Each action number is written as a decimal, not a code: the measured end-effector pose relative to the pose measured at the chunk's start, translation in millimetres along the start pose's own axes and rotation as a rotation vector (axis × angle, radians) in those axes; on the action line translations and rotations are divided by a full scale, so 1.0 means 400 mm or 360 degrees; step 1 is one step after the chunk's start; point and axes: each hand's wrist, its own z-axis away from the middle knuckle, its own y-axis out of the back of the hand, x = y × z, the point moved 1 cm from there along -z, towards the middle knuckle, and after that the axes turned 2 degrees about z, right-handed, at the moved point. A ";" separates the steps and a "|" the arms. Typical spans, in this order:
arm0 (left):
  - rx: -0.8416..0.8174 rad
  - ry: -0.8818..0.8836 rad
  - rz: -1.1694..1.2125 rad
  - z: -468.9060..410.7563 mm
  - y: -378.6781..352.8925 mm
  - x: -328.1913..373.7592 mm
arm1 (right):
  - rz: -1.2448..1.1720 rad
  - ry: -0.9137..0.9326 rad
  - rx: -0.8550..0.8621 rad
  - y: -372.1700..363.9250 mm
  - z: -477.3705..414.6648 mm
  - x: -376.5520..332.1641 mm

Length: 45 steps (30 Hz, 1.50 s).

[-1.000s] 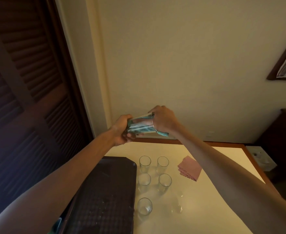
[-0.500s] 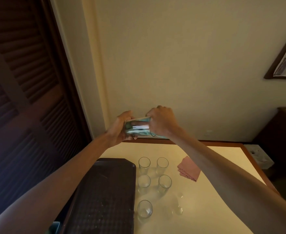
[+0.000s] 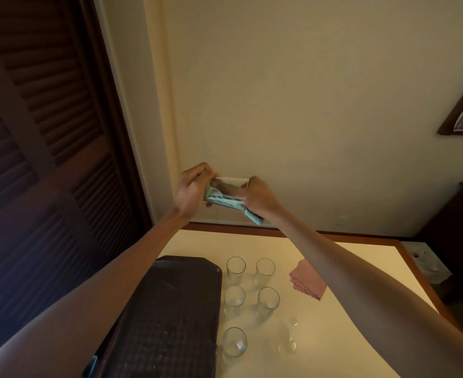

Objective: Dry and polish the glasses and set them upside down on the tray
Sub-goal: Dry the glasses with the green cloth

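Observation:
I hold a clear glass [image 3: 231, 184] on its side, high above the table's far edge. My left hand [image 3: 193, 190] grips its base end. My right hand [image 3: 261, 199] is at its mouth and pushes a teal cloth [image 3: 254, 218] into it; some cloth shows through the wall and a corner hangs out below my wrist. Several more clear glasses stand mouth up on the table, among them a far one [image 3: 236, 266] and a near one [image 3: 234, 345]. The dark tray [image 3: 170, 309] lies left of them with nothing on it.
A folded pink cloth [image 3: 308, 281] lies right of the glasses, partly under my right forearm. Water drops [image 3: 290, 345] spot the cream table [image 3: 347, 336]. A dark louvred door stands left, a wall behind, and a dark cabinet [image 3: 459, 214] at far right.
Both hands have risen a little with the glass. My left hand has rolled further round the base, and the glass has turned about the cloth.

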 end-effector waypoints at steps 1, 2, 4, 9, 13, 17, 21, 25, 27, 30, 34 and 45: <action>-0.0049 0.0155 0.0107 -0.007 0.008 -0.003 | 0.0372 0.0104 0.0187 0.018 0.002 -0.010; -0.0117 0.0334 0.0222 -0.014 0.014 -0.001 | 0.0670 0.0253 0.0343 0.039 0.010 -0.025; -0.0285 0.0699 0.0407 -0.018 0.021 0.006 | 0.1064 0.0599 0.0454 0.061 0.028 -0.049; -0.0321 0.0926 0.0361 -0.012 -0.003 0.028 | 0.1174 0.0619 0.0414 0.071 0.025 -0.045; -0.0027 0.0549 0.0072 -0.033 -0.016 0.038 | 0.0356 0.0155 0.0409 0.009 -0.004 0.016; 0.0053 0.0072 -0.0182 -0.032 -0.019 0.037 | -0.0617 -0.0297 -0.0154 -0.041 -0.009 0.037; 0.0007 0.0147 0.0145 -0.025 -0.022 0.023 | 0.0226 0.0011 0.0117 0.035 0.019 -0.012; -0.0145 0.0572 0.0398 -0.021 -0.023 0.017 | 0.0981 0.0580 0.0532 0.103 0.046 -0.080; -0.0152 0.0688 0.0394 -0.020 -0.028 0.029 | 0.1148 0.0585 0.0549 0.115 0.036 -0.085; 0.0018 0.0557 0.0222 -0.027 -0.039 0.056 | 0.0938 0.0510 0.0568 0.118 0.026 -0.076; 0.0179 0.0212 0.0037 -0.036 -0.037 0.069 | 0.0088 -0.0028 0.0331 0.048 -0.025 -0.021; -0.0241 0.0604 0.0394 -0.029 -0.015 0.048 | 0.0983 0.0444 0.0484 0.111 0.056 -0.078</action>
